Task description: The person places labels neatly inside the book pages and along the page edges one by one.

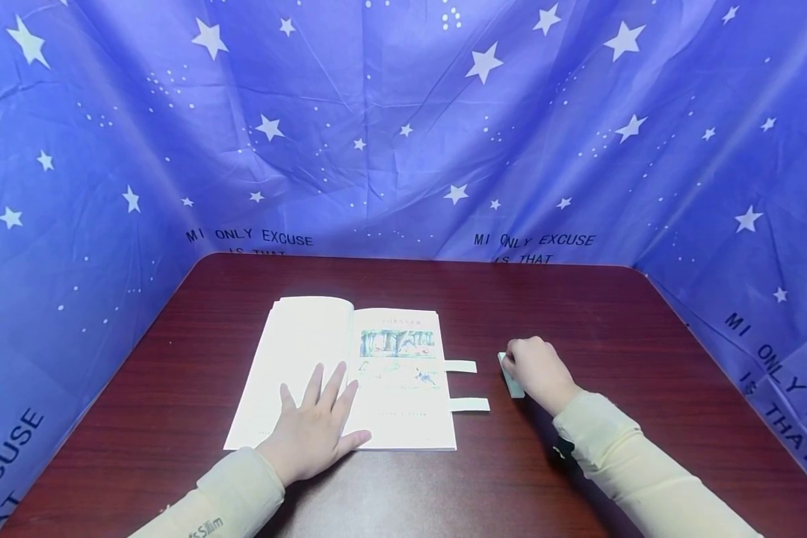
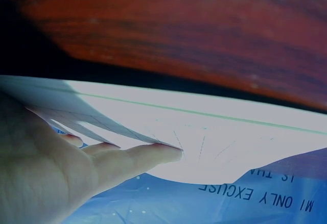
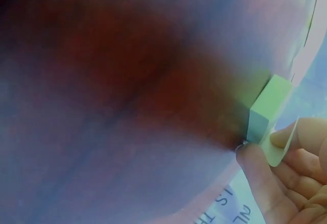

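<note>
While the pale green pad (image 1: 514, 385) is set between the open book (image 1: 296, 336) and the right edge of the tabletop (image 1: 578, 299), its curled sheet (image 3: 279, 155) is pinched by the right hand's (image 1: 541, 372) fingers (image 3: 309, 134). The book is touched by the left hand (image 1: 312, 430), fingers spread.

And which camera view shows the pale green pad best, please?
The right wrist view: the pale green pad appears larger there, its thickness visible and a lifted sheet at the right hand. The head view shows it small, partly covered by that hand; the left wrist view doesn't show it.
</note>
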Tool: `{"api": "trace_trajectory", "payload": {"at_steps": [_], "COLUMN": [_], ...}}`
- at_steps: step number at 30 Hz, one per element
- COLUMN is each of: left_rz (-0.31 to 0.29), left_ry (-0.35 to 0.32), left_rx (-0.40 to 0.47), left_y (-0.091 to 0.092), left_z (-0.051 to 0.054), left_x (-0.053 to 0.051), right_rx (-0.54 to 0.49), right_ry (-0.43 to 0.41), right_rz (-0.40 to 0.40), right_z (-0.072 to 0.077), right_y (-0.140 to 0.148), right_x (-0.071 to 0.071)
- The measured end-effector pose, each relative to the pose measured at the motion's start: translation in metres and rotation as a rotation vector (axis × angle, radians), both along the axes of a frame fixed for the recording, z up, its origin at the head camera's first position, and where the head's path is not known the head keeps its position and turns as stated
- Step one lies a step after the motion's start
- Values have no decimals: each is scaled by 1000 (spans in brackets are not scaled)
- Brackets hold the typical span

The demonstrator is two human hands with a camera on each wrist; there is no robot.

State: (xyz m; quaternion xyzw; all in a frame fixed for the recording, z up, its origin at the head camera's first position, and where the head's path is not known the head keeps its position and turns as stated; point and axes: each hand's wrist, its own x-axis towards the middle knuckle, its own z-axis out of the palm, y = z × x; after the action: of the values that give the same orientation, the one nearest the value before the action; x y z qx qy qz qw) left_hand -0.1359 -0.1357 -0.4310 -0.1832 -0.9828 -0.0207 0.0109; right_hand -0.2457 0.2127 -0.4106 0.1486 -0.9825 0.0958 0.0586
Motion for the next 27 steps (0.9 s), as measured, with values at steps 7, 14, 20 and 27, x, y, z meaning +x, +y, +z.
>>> {"api": "trace_trajectory", "payload": {"at_steps": [7, 14, 20, 27], "left_rz": [-2, -2, 1, 0], "left_ry": [8, 6, 4, 7], "left_rx": [0, -6, -10, -7], "left_y": [0, 0, 0, 0], "left_z": [-1, -1, -2, -2], "left_x": [-1, -1, -1, -1], "right_rx": [24, 21, 68, 111], "right_ry": [37, 29, 134, 208], "right_rz": [18, 3, 65, 100], "right_z": [-1, -1, -3, -8], "right_y": [-1, -3, -5, -6], "right_x": [-2, -1, 3, 4]}}
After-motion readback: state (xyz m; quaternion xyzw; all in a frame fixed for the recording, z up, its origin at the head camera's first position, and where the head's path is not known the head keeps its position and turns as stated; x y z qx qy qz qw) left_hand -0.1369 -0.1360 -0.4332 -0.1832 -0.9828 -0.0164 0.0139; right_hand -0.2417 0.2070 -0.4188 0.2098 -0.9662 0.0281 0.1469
